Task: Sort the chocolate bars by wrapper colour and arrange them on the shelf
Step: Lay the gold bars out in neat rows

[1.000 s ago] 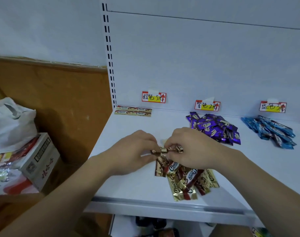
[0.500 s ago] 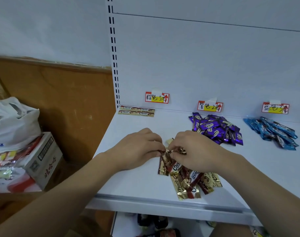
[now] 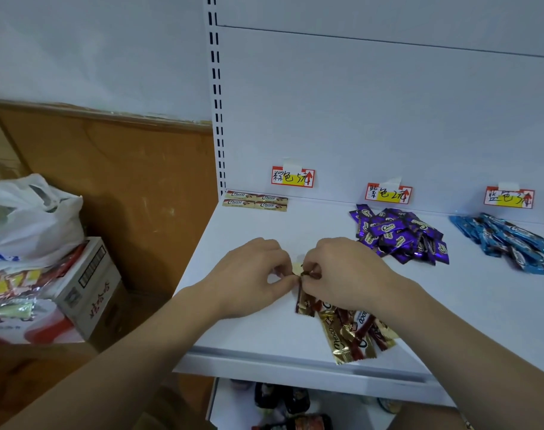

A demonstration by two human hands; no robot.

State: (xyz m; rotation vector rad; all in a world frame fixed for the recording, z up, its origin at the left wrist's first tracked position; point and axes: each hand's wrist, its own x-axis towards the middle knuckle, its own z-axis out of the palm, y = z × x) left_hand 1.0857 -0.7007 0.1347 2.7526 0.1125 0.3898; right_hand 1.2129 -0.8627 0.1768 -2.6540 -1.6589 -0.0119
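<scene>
gold-wrapped bar (image 3: pixel 304 276) pinched by left hand (image 3: pixel 252 277) and right hand (image 3: pixel 346 274) (fingers curled).

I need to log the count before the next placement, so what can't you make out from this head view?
- Gold bars: right hand and forearm cover part of the pile, so no count.
- Bar pinched between both hands: left hand and fingers hide most of it.
- Blue bars: overlapping, uncountable.
- Lower shelf items: cut off by the bottom edge.
</scene>
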